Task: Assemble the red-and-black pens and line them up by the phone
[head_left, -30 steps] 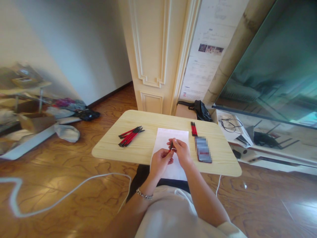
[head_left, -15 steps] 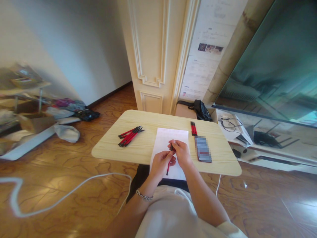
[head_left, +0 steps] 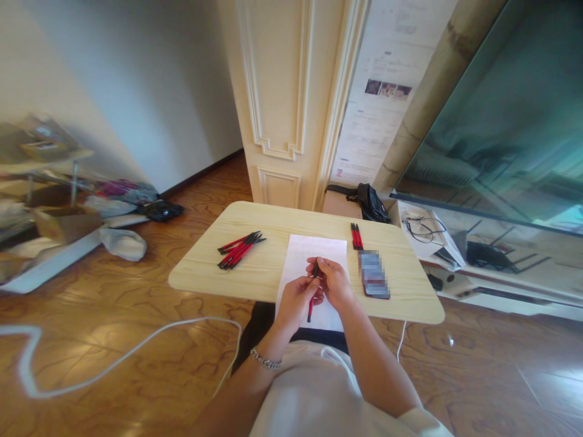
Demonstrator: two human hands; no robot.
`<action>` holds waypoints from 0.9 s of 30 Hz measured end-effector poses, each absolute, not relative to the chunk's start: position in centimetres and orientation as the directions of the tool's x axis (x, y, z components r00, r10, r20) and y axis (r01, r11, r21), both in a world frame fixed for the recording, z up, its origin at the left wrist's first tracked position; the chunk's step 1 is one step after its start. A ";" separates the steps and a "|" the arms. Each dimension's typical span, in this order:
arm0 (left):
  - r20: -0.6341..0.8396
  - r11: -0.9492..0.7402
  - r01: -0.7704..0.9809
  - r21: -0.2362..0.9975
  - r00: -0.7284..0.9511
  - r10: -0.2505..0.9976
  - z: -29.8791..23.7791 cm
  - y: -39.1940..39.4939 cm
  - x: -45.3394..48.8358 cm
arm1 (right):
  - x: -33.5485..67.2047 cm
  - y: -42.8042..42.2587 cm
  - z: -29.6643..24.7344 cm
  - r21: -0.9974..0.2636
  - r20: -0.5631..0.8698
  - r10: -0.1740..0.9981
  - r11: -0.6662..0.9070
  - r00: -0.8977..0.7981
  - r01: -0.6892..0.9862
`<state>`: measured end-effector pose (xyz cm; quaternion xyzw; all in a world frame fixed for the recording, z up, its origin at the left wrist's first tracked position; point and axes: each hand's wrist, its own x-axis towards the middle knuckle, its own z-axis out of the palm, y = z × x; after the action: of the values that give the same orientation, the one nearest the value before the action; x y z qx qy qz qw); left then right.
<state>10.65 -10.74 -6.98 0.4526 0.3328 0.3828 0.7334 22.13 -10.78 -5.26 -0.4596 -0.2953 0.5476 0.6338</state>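
Note:
A red pen with black ends [head_left: 310, 311] is held upright between both hands over a white sheet of paper [head_left: 303, 246]. My left hand [head_left: 296, 297] is closed round its red barrel, the lower end sticking out below the fingers. At the black upper end, my right hand [head_left: 332, 279] pinches with thumb and fingers. Left of the paper lies a loose pile of several red and black pens [head_left: 239, 250]. A few more such pens [head_left: 356, 237] lie side by side to the right, above a phone [head_left: 374, 274] whose screen is blurred out.
The light wooden table [head_left: 200, 261] has rounded corners. A black bag [head_left: 371, 203] rests beyond its far edge. A white cable [head_left: 136, 340] runs over the floor at left. Boxes and bags [head_left: 68, 221] clutter the far left; a TV stand [head_left: 496, 291] stands at right.
The fingers of my right hand have shifted slightly on the pen's black end, and more of that end shows. The pen stands a little straighter; the rest is unchanged.

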 end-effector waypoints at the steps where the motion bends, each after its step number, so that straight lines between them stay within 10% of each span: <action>1: -0.133 0.269 -0.245 0.931 0.460 0.878 -7.0 -10.7 10.6 | 22.1 -10.8 -5.1 -0.918 -0.120 0.962 -0.013 0.246 -0.396; 10: -0.080 0.139 -0.155 0.978 0.334 0.939 -7.0 -10.5 10.8 | 22.0 -10.6 -5.1 -0.998 0.026 0.881 0.051 0.472 -0.041; 27: -0.182 0.348 -0.248 0.904 0.512 0.839 -6.5 -10.9 10.6 | 22.3 -10.8 -5.8 -0.948 -0.066 0.946 0.040 0.318 -0.315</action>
<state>10.56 -10.95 -6.51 0.4412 0.3354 0.3628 0.7492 22.30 -10.77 -5.76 -0.4917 -0.3208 0.4881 0.6458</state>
